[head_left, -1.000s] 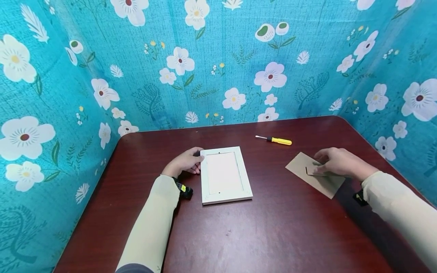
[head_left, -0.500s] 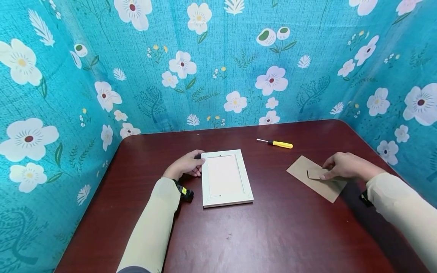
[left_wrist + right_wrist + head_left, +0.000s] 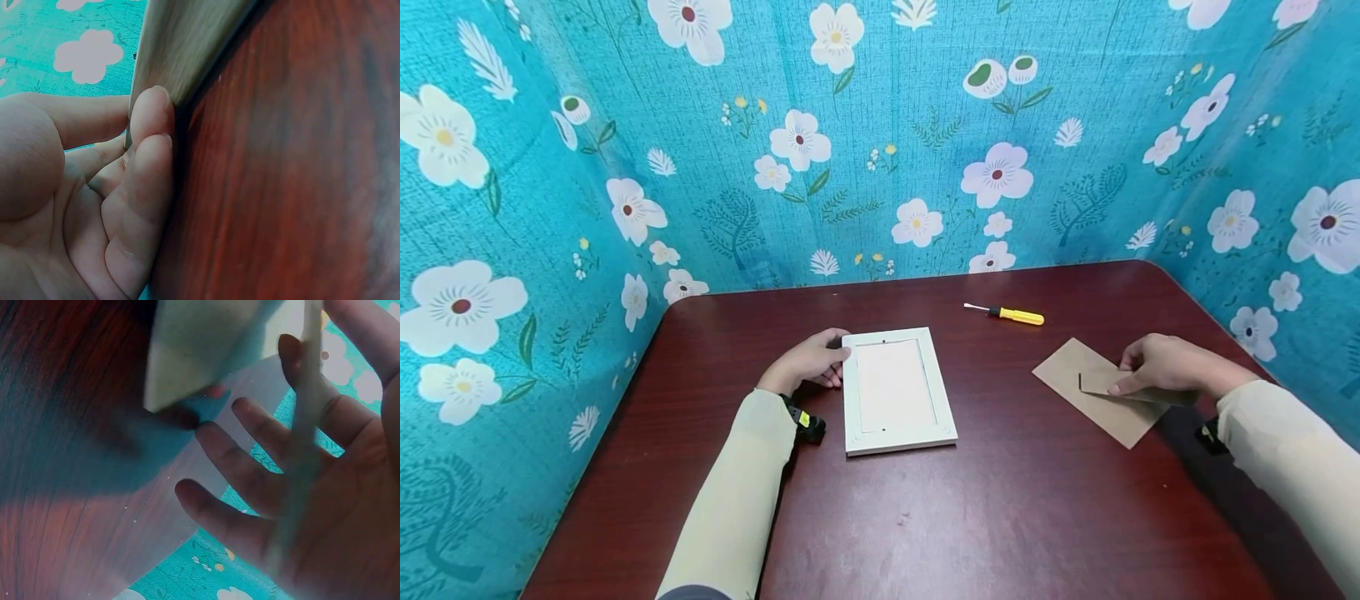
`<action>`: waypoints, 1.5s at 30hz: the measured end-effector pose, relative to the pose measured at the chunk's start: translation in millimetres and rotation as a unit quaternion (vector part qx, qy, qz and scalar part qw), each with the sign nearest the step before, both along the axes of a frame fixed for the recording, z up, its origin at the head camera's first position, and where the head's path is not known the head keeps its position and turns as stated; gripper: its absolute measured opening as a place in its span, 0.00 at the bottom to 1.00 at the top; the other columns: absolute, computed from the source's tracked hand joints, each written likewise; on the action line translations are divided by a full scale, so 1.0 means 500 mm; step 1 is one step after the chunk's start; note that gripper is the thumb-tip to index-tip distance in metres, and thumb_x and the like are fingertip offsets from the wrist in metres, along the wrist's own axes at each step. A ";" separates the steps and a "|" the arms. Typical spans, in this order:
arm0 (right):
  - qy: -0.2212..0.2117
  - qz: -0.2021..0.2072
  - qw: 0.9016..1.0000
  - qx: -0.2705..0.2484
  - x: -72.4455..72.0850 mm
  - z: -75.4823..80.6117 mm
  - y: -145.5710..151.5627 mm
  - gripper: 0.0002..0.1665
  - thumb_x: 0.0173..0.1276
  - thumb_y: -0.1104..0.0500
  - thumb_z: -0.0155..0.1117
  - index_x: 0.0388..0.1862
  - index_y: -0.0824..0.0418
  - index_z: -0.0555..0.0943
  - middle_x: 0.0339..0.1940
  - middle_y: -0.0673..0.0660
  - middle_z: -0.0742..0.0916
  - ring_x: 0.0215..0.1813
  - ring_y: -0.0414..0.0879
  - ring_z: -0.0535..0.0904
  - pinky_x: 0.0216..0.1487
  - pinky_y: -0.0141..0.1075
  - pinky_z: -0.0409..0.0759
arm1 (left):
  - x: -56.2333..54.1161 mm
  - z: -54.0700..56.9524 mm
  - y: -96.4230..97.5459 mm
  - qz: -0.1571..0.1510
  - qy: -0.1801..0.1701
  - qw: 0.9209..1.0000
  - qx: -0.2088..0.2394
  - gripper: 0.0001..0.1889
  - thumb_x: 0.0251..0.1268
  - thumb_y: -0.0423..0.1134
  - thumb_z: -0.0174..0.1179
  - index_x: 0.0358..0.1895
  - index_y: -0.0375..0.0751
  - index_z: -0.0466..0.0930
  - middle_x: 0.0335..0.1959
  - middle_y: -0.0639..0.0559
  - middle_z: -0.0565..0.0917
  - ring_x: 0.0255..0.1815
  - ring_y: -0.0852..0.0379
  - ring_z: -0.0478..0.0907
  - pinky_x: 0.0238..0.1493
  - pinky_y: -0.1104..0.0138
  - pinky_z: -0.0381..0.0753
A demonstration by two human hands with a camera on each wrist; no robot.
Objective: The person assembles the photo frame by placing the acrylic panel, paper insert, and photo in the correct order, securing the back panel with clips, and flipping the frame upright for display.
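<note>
A white picture frame (image 3: 859,400) lies on the table with a pale panel (image 3: 895,387) inside it. My left hand (image 3: 805,362) grips its left edge, thumb on top; in the left wrist view the curled fingertips (image 3: 153,115) press against the frame's side (image 3: 187,47). On the right is a brown backing board (image 3: 1108,417), set at an angle, with a narrow stand flap (image 3: 1101,382) on it. My right hand (image 3: 1172,367) pinches this flap between thumb and fingers. In the right wrist view the flap (image 3: 306,425) crosses the palm edge-on, the other fingers spread.
A screwdriver (image 3: 1018,316) with a yellow handle lies toward the back of the dark red wooden table (image 3: 910,533). Teal floral cloth (image 3: 857,167) hangs behind the table and along both sides.
My right hand has shifted slightly right, and the stand flap's far end now shows beyond the hand. The backing board has slid a little right. The left hand stays on the picture frame.
</note>
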State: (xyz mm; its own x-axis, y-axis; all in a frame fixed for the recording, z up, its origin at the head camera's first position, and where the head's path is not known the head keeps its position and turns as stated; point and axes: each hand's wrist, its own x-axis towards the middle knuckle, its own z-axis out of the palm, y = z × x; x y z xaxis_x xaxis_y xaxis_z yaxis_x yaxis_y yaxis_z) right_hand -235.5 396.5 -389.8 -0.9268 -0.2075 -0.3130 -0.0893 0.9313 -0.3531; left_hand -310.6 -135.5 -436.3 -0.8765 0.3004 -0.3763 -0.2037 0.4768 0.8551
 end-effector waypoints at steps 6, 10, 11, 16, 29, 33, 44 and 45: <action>0.023 -0.005 1.000 -0.020 0.005 0.006 -0.001 0.26 0.50 0.38 0.77 0.27 0.56 0.77 0.21 0.49 0.72 0.30 0.46 0.68 0.26 0.38 0.64 | 0.000 0.000 -0.002 -0.001 0.004 1.000 0.000 0.22 0.76 0.42 0.53 0.69 0.49 0.63 0.29 0.41 0.77 0.22 0.52 0.78 0.28 0.63 0.82; 0.029 -0.006 0.999 -0.026 0.007 0.010 -0.004 0.26 0.50 0.38 0.77 0.29 0.56 0.78 0.22 0.49 0.72 0.30 0.46 0.68 0.27 0.38 0.64 | 0.000 0.000 -0.003 -0.003 0.004 1.000 0.001 0.22 0.76 0.42 0.53 0.69 0.49 0.63 0.29 0.41 0.77 0.22 0.51 0.78 0.28 0.63 0.82; 0.029 -0.006 0.999 -0.027 0.008 0.011 -0.004 0.26 0.50 0.39 0.77 0.30 0.57 0.78 0.22 0.49 0.72 0.30 0.46 0.68 0.27 0.37 0.64 | 0.001 0.000 -0.003 -0.004 0.003 1.000 0.001 0.22 0.76 0.42 0.53 0.68 0.49 0.63 0.29 0.41 0.77 0.22 0.51 0.78 0.28 0.63 0.82; 0.029 -0.009 0.999 -0.031 0.012 0.014 -0.005 0.26 0.50 0.39 0.77 0.30 0.57 0.78 0.22 0.50 0.73 0.29 0.46 0.69 0.25 0.37 0.65 | 0.003 0.004 -0.001 -0.004 0.001 1.000 0.000 0.22 0.75 0.42 0.53 0.68 0.49 0.63 0.29 0.41 0.78 0.22 0.51 0.78 0.28 0.63 0.82; 0.055 -0.015 0.997 -0.048 0.018 0.007 0.001 0.26 0.50 0.41 0.78 0.33 0.58 0.78 0.24 0.51 0.76 0.30 0.47 0.70 0.25 0.37 0.67 | 0.004 0.006 0.000 -0.001 0.000 1.000 -0.004 0.22 0.75 0.42 0.53 0.68 0.48 0.63 0.29 0.41 0.78 0.22 0.52 0.78 0.28 0.63 0.82; 0.079 -0.019 0.994 -0.067 0.018 0.004 -0.003 0.27 0.50 0.46 0.80 0.37 0.60 0.76 0.31 0.54 0.77 0.35 0.49 0.70 0.31 0.39 0.69 | 0.004 0.005 0.000 0.003 0.000 1.000 -0.007 0.22 0.75 0.42 0.53 0.69 0.49 0.63 0.29 0.41 0.78 0.22 0.52 0.78 0.28 0.63 0.82; 0.094 -0.021 0.991 -0.095 0.016 0.003 -0.003 0.40 0.52 0.47 0.79 0.56 0.64 0.72 0.43 0.59 0.81 0.45 0.55 0.74 0.38 0.43 0.75 | 0.002 0.003 0.000 -0.002 0.001 1.000 -0.002 0.23 0.76 0.42 0.52 0.70 0.49 0.62 0.28 0.42 0.78 0.21 0.52 0.78 0.28 0.63 0.82; 0.092 -0.021 0.991 -0.097 0.016 0.004 -0.002 0.40 0.54 0.47 0.78 0.59 0.65 0.72 0.44 0.60 0.81 0.45 0.55 0.75 0.38 0.43 0.75 | 0.002 0.004 -0.001 -0.002 0.002 1.000 -0.003 0.23 0.76 0.42 0.52 0.70 0.49 0.62 0.28 0.42 0.78 0.21 0.52 0.78 0.28 0.63 0.82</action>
